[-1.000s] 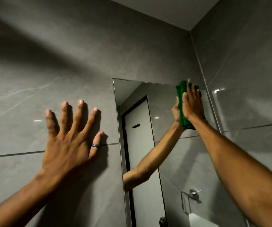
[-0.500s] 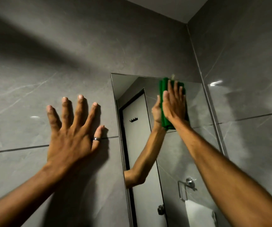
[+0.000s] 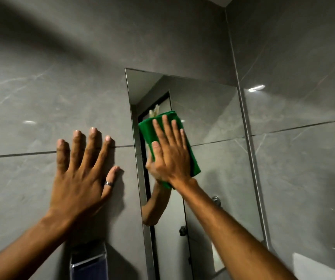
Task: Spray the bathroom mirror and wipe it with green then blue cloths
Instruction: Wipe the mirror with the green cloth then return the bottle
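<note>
- The green cloth (image 3: 184, 142), folded into a pad, is pressed flat against the mirror (image 3: 213, 122), close to the mirror's left edge and about halfway up the part seen.
- The cloth is held under the right hand (image 3: 169, 154), whose palm and outstretched fingers are laid flat on it; nothing is gripped, the cloth is only pinned to the glass.
- The cloth's top and right edges are left showing beyond the fingers, and its lower corner past the wrist.
- A reflection of the arm and cloth is seen in the glass just behind the hand.
- The left hand (image 3: 81, 174) is spread wide open on the grey tiled wall (image 3: 41, 87), just beside the mirror's left edge, with nothing held.
- A ring (image 3: 108, 183) is worn on its thumb.
</note>
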A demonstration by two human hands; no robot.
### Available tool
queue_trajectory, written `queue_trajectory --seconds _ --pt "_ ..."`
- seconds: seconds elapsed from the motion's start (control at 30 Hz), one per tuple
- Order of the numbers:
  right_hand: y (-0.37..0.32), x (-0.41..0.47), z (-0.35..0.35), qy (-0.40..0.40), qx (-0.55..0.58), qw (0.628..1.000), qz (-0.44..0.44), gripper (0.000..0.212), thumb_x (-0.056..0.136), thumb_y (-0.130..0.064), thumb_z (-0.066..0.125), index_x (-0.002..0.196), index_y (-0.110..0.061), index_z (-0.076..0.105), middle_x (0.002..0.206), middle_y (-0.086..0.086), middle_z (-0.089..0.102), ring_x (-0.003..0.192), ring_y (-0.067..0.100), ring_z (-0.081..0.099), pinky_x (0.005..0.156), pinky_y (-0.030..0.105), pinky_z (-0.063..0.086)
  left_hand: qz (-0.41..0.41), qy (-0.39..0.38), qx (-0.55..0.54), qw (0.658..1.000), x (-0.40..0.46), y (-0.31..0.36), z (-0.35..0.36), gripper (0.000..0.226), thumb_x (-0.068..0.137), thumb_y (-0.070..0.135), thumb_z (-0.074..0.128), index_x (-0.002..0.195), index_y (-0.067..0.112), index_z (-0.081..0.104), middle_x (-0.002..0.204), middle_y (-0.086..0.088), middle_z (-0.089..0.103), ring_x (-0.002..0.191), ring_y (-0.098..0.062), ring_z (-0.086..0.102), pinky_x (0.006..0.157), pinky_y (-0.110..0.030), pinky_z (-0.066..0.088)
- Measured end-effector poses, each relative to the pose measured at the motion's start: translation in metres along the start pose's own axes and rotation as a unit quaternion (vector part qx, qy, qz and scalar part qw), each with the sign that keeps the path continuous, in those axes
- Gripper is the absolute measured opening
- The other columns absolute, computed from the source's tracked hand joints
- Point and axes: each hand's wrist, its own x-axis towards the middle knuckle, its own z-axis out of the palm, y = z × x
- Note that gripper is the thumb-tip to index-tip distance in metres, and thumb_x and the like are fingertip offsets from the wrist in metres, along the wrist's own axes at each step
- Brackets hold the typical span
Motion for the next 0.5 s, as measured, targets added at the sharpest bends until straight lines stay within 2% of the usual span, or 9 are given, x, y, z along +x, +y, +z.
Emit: queue_trajectory --seconds 0.13,0.37,0.5 --pt "0.077 0.004 -0.016 0.021 -0.001 0.993 0.113 0.058 0.102 -0.040 0.018 0.158 -0.029 0.008 0.169 -0.001 0.010 0.157 0.021 0.007 0.127 0.049 0.011 0.007 -0.004 0.004 1.000 -0.014 0.009 -0.001 0.081 0.099 0.063 0.018 0.165 0.016 0.018 0.175 -0.017 0.005 0.162 -0.040 -0.001 0.128 -0.065 0.003" --pt "0.216 -0.033 -0.035 0.055 0.004 0.951 0.306 0.060 0.103 -0.037 0.014 0.160 -0.021 0.012 0.170 0.006 0.007 0.157 0.026 0.006 0.128 0.046 0.005 0.009 -0.001 0.009 1.000 -0.018 0.013 0.006 0.084 0.098 0.064 0.021 0.166 0.016 0.009 0.175 -0.017 -0.003 0.162 -0.041 -0.007 0.126 -0.068 0.004" --pt "0.222 -0.084 -0.030 0.075 -0.006 0.907 0.415 0.055 0.107 -0.030 0.018 0.160 -0.014 0.012 0.169 0.011 0.010 0.157 0.031 0.010 0.128 0.043 0.003 0.011 0.009 0.017 1.000 -0.016 0.015 0.007 0.087 0.097 0.065 0.025 0.166 0.015 0.007 0.175 -0.019 -0.003 0.161 -0.043 -0.007 0.127 -0.067 -0.001"
